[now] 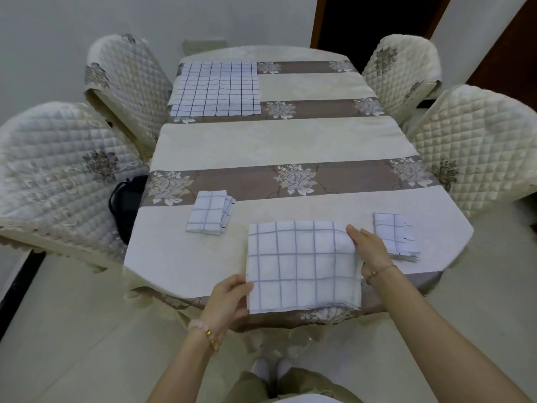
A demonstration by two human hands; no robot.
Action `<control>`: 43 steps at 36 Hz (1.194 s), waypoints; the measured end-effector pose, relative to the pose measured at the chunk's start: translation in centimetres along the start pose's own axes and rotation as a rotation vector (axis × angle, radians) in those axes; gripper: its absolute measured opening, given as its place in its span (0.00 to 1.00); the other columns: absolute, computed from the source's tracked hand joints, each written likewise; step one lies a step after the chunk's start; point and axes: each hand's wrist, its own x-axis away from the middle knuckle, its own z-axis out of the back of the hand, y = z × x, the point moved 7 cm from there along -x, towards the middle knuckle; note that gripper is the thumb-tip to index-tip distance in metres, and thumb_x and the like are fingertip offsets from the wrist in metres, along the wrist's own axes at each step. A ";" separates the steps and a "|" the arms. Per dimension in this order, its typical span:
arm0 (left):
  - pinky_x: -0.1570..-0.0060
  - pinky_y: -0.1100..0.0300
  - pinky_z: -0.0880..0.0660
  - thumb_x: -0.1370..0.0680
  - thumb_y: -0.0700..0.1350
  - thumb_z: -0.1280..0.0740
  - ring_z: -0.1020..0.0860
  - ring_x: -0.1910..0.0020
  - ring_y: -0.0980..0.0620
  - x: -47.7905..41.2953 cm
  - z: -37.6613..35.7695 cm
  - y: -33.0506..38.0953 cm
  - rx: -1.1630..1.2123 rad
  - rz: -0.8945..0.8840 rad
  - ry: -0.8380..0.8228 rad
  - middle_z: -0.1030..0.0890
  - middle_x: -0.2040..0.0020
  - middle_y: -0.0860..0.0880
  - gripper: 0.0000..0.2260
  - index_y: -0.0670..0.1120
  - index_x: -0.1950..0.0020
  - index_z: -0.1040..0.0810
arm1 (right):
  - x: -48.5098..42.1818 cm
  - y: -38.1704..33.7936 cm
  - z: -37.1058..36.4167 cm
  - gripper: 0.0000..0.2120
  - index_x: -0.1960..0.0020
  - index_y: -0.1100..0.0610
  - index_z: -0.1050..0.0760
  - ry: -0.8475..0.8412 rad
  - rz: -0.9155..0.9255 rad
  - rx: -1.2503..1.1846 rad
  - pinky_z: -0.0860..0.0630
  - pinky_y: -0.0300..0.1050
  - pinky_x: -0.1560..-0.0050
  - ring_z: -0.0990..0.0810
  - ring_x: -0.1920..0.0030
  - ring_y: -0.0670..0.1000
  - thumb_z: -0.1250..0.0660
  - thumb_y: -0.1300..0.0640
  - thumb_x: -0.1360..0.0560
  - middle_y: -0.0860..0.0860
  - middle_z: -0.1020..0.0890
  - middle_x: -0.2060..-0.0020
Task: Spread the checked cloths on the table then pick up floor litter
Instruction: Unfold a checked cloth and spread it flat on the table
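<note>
A half-unfolded white checked cloth (302, 263) lies at the near edge of the table (276, 141), and both hands hold it. My left hand (229, 298) pinches its near left corner. My right hand (369, 248) grips its right edge, where the fabric is bunched. One checked cloth (216, 90) lies spread flat at the far left of the table. A folded checked cloth (210, 212) sits left of centre, and another folded one (393, 237) lies just right of my right hand.
Two quilted cream chairs stand on the left (58, 175) and two on the right (476, 146) of the table. A black bag (128, 205) rests on the near left chair seat. Pale floor tiles (87, 330) surround me; I see no litter.
</note>
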 end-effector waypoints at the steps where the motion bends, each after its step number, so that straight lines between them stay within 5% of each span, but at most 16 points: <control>1: 0.65 0.61 0.20 0.22 0.36 0.37 0.18 0.55 0.46 0.1 0.0 -0.1 0.008 -0.007 0.017 0.18 0.53 0.40 0.04 0.39 0.54 0.23 | -0.3 0.4 0.2 0.22 0.32 0.63 0.31 0.007 0.010 0.058 0.32 0.44 0.40 0.27 0.40 0.52 0.37 0.54 0.22 0.51 0.27 0.38; 3: 0.63 0.61 0.19 0.22 0.37 0.36 0.19 0.51 0.44 0.2 0.1 -0.1 0.010 -0.027 0.049 0.18 0.50 0.39 0.05 0.37 0.51 0.22 | -0.1 0.7 0.3 0.21 0.33 0.61 0.30 0.017 0.027 0.163 0.29 0.43 0.45 0.25 0.48 0.51 0.36 0.54 0.23 0.54 0.25 0.39; 7: 0.59 0.59 0.18 0.24 0.36 0.35 0.19 0.52 0.46 0.6 -0.2 0.6 0.081 -0.059 0.055 0.18 0.49 0.39 0.08 0.34 0.46 0.22 | 2.2 -0.6 -0.6 0.21 0.32 0.57 0.33 0.000 0.242 0.394 0.33 0.46 0.37 0.29 0.35 0.52 0.36 0.56 0.23 0.53 0.27 0.35; 12: 0.61 0.60 0.18 0.26 0.36 0.31 0.19 0.55 0.46 1.0 -0.8 1.8 0.143 -0.107 0.106 0.18 0.52 0.39 0.12 0.35 0.44 0.22 | 8.3 -1.2 -6.2 0.10 0.44 0.51 0.25 -0.379 0.321 0.297 0.25 0.35 0.46 0.22 0.46 0.43 0.33 0.56 0.25 0.46 0.20 0.46; 20: 0.62 0.60 0.19 0.26 0.36 0.32 0.17 0.59 0.50 1.3 -2.6 4.0 0.198 -0.200 0.094 0.17 0.53 0.42 0.09 0.38 0.46 0.20 | 12.7 -0.1 -10.5 0.20 0.41 0.43 0.30 -0.631 0.291 0.271 0.26 0.27 0.52 0.25 0.43 0.40 0.28 0.55 0.29 0.38 0.25 0.42; 23: 0.61 0.59 0.18 0.26 0.34 0.32 0.16 0.62 0.51 1.2 -3.1 4.3 0.243 -0.193 0.090 0.15 0.57 0.45 0.08 0.40 0.48 0.19 | 12.5 -0.4 -10.4 0.23 0.40 0.43 0.30 -0.626 0.305 0.251 0.27 0.26 0.51 0.25 0.45 0.34 0.27 0.58 0.30 0.37 0.24 0.43; 27: 0.58 0.60 0.19 0.26 0.34 0.32 0.17 0.55 0.49 1.1 -3.4 4.6 0.195 -0.211 0.071 0.16 0.54 0.44 0.10 0.41 0.46 0.19 | 11.6 -0.5 -9.8 0.18 0.41 0.46 0.26 -0.569 0.329 0.225 0.25 0.37 0.42 0.23 0.43 0.40 0.29 0.59 0.28 0.40 0.21 0.43; 33: 0.57 0.64 0.20 0.26 0.34 0.32 0.19 0.58 0.55 1.6 -2.5 6.0 0.155 -0.299 0.100 0.16 0.58 0.49 0.08 0.45 0.54 0.18 | 9.4 -1.0 -8.0 0.09 0.57 0.52 0.19 -0.446 0.299 0.117 0.22 0.39 0.55 0.20 0.59 0.41 0.35 0.63 0.24 0.42 0.16 0.64; 43: 0.51 0.56 0.23 0.25 0.35 0.33 0.21 0.57 0.53 2.0 4.0 8.9 0.171 -0.421 0.290 0.19 0.58 0.47 0.04 0.43 0.55 0.21 | 4.4 -3.4 -3.3 0.08 0.58 0.54 0.20 -0.274 0.221 -0.033 0.22 0.40 0.62 0.22 0.60 0.51 0.35 0.64 0.24 0.51 0.19 0.64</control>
